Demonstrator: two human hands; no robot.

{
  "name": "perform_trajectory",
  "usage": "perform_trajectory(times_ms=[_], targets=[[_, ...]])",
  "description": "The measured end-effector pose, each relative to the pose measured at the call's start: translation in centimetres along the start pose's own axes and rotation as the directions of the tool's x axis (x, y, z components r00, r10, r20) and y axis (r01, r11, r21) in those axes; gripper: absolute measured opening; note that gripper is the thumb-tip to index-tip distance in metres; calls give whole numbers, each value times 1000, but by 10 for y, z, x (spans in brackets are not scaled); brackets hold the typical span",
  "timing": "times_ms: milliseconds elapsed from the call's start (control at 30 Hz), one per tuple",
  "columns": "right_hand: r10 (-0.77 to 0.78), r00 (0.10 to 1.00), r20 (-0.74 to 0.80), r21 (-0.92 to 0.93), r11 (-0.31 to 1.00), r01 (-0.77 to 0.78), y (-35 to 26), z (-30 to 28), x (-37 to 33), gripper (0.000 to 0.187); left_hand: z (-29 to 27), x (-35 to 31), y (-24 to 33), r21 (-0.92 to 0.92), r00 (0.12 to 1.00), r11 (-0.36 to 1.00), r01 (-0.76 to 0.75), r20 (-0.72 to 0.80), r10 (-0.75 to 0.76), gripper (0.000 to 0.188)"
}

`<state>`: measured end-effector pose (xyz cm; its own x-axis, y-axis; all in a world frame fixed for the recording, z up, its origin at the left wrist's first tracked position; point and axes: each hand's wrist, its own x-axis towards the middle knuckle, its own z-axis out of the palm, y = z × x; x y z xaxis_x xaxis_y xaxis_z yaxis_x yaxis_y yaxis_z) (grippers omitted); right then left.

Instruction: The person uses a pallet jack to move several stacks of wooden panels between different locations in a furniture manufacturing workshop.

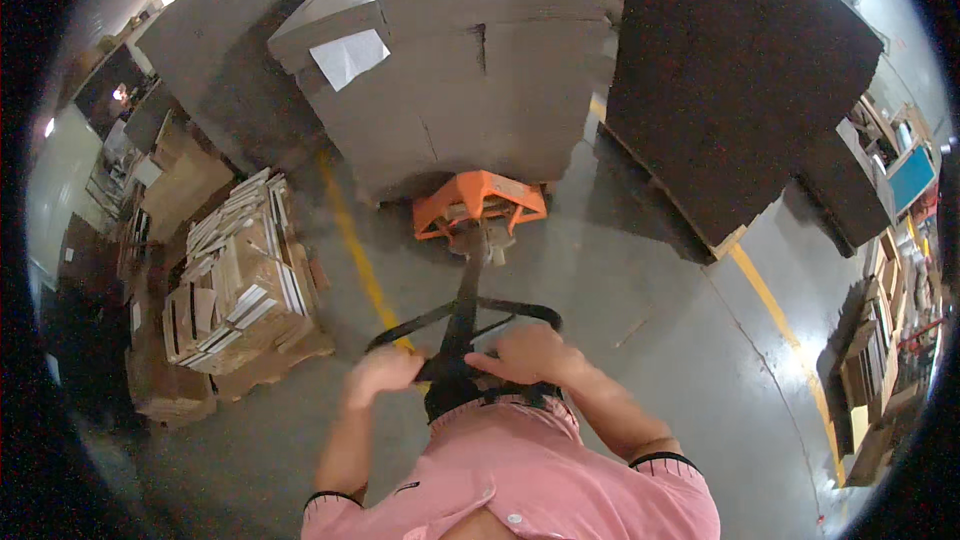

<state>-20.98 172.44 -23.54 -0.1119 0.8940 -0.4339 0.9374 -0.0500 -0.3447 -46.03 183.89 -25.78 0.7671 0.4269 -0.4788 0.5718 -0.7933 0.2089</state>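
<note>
Close in front of my waist is the black loop handle of a pallet jack. My left hand closes round the left side of its grip, slightly blurred. On the right side, my right hand is wrapped over the same grip, thumb pointing inward. A dark shaft runs forward from the handle to the orange pallet jack body. Directly beyond it stands a tall stack of grey-brown sheets; the jack's forks are hidden beneath. A white paper lies on the stack's left part.
Wrapped bundles of cardboard and white strips sit on the floor at left. A tall dark stack rises at right, its base near a yellow floor line. Another yellow line runs along the left. More stacked panels stand far right.
</note>
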Motion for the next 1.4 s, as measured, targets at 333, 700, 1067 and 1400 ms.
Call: perform_trajectory(times_ms=[333, 700, 1067, 1400], targets=[[-172, 930, -324, 170, 957, 236, -35, -78, -57, 55, -61, -54, 68, -571, 427, 820, 42, -732, -531, 39], [-452, 876, -169, 349, 804, 482, -90, 52, -217, 34, 77, -200, 195, -646, 96, 755, 112, -749, -656, 35], [-721, 656, 223, 493, 664, 562, -123, 202, -429, 54, 241, -361, 377, -795, -230, 589, 145, -606, -761, 30], [-634, 704, 319, -57, 729, 682, -151, 353, -663, 72, 405, -519, 615, -877, -209, 342, 339, -424, -881, 23]])
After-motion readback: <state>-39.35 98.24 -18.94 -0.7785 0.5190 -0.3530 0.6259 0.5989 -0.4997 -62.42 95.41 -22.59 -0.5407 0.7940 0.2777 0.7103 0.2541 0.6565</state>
